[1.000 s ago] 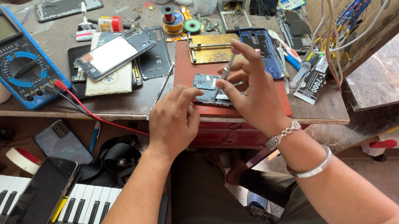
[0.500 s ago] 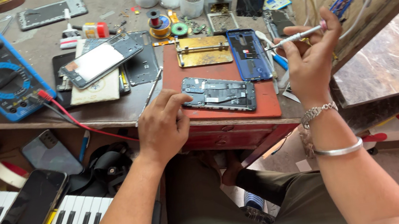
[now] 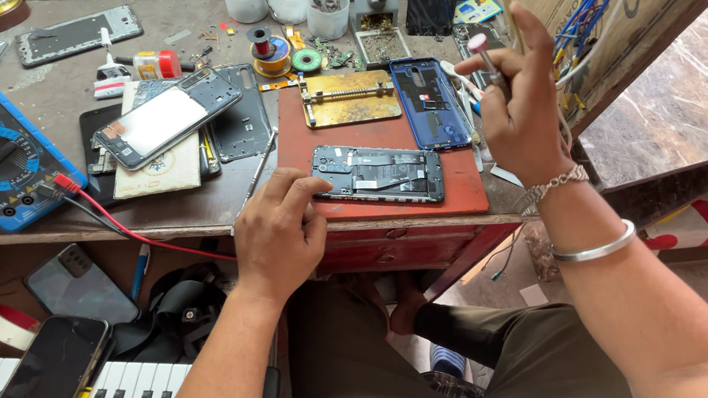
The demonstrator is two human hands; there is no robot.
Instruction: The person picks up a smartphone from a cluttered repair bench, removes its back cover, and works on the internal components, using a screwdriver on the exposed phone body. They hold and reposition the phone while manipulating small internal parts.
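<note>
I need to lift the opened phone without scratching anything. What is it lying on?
The opened phone lies on a red mat at the bench's front edge. The left hand touches its left end. Whatever sits directly beneath the phone is covered.

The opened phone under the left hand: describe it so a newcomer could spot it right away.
Find the red mat at the bench's front edge. The opened phone lies flat across it, its dark insides facing up, with the left hand touching its left end. The blue phone shell behind it stands lengthwise, and the brass-coloured holder plate next to that is yellow metal.
</note>
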